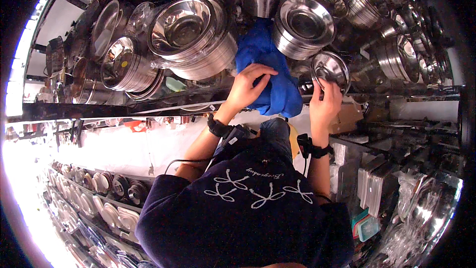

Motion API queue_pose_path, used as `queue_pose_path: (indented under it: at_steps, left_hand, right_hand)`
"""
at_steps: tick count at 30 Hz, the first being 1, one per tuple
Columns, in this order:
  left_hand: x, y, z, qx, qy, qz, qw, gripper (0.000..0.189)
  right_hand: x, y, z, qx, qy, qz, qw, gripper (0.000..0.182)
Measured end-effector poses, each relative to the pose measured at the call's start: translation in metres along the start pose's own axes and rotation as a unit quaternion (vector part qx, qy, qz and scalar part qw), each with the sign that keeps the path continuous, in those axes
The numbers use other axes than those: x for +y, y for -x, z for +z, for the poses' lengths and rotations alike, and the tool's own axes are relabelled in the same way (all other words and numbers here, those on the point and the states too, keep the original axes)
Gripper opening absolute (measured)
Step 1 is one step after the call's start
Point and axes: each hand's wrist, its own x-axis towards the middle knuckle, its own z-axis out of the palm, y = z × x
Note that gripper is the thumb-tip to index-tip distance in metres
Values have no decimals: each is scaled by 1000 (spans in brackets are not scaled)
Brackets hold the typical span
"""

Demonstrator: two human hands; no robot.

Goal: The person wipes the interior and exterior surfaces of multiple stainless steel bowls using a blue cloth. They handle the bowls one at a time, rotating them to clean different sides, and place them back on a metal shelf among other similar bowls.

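A blue cloth [269, 78] lies draped over the shelf edge between stacks of steel bowls. My left hand [251, 83] rests at its upper folds, fingers bent and thumb apart; whether it pinches the cloth is unclear. My right hand [327, 98] has its fingers on the near rim of a small shiny steel bowl [331, 67], which is tilted. Just behind that bowl stands a stack of wide-rimmed steel bowls [305, 26]. To the left of the cloth is a larger stack of steel basins [197, 48], partly in clear plastic wrap.
A dark shelf edge [111, 111] runs across before me. More steel bowls [124, 63] stand at the left, and further stacks [399, 57] at the right. A cardboard box [346, 117] sits below the shelf at the right. Racks of dishes [111, 212] stand at the lower left.
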Motion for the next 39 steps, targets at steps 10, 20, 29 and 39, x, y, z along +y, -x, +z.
queue_pose_path:
  at_steps: [10,20,29,39]
  left_hand:
    - [0,8,-5,-9,88,-22,996,31]
    - [1,19,-15,68,225,-79,969,72]
    - [2,19,-35,145,172,-60,972,63]
    - [6,21,-45,115,154,-53,980,62]
  right_hand:
    - [-40,21,-11,25,-123,-95,988,22]
    - [-81,23,16,-105,-251,-192,943,27]
    - [-84,12,29,-168,-54,-2,984,91]
    - [-62,9,32,-82,-106,57,989,43]
